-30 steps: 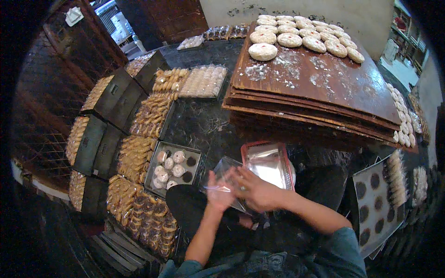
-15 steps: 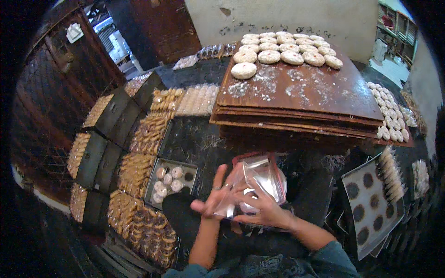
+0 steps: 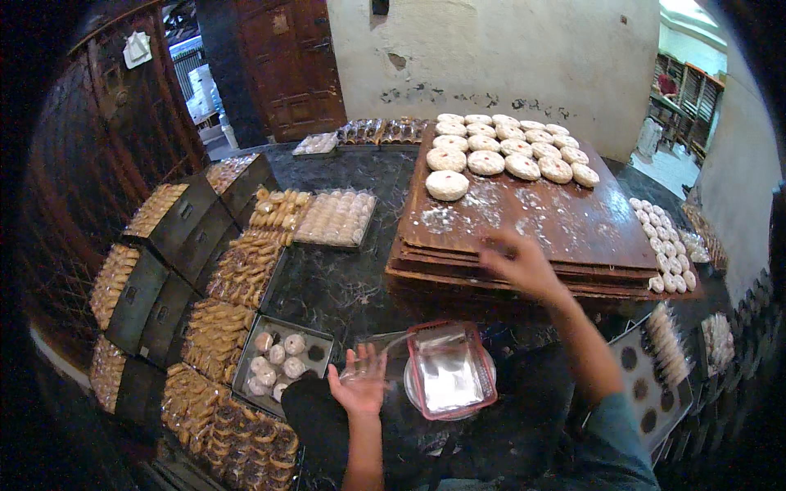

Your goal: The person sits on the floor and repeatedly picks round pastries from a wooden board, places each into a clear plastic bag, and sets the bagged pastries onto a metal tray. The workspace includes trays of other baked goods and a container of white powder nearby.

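left hand (image 3: 360, 385) holds a clear plastic bag (image 3: 385, 360) in a loose grip beside the red-rimmed box (image 3: 450, 368). right hand (image 3: 520, 266) hangs open-fingered over the floured wooden boards (image 3: 573, 225)

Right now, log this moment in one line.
left hand: holds clear bag | right hand: empty, over wooden boards | red-rimmed container: on table
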The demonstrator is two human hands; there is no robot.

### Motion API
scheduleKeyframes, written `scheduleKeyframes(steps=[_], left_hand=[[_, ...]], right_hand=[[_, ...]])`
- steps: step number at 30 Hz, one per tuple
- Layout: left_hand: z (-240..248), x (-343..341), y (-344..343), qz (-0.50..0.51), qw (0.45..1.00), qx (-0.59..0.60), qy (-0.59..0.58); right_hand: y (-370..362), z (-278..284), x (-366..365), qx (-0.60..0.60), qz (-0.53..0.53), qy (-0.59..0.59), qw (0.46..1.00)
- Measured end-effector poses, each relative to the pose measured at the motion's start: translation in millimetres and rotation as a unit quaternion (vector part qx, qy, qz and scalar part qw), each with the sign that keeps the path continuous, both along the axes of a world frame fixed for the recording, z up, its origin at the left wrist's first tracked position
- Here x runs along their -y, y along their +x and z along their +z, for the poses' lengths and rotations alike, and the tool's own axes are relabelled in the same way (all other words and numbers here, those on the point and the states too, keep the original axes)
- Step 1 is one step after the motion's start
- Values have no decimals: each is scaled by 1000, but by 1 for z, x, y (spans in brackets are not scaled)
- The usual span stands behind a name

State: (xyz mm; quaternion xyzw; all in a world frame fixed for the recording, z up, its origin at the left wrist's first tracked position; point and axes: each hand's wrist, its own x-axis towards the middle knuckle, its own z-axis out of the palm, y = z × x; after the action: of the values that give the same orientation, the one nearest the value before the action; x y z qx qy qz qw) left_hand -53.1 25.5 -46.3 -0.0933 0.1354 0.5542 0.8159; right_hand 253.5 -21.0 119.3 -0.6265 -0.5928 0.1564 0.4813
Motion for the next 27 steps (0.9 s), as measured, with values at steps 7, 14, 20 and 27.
scheduleKeyframes(steps=[7,14,20,27], left_hand=[[-22,-4,6,-89,953,243,-155],[-40,-18,9,-53,964,210,-152],[-43,-26,22,-75,972,171,-141],[-51,-32,19,-36,996,62,-48]], right_hand=[[81,-10,-143,198,-173,-40,964],[35,5,-126,172,-192,-93,962],[-34,-2,-27,24,95,-101,990],[-101,-24,-29,7,198,-252,947]])
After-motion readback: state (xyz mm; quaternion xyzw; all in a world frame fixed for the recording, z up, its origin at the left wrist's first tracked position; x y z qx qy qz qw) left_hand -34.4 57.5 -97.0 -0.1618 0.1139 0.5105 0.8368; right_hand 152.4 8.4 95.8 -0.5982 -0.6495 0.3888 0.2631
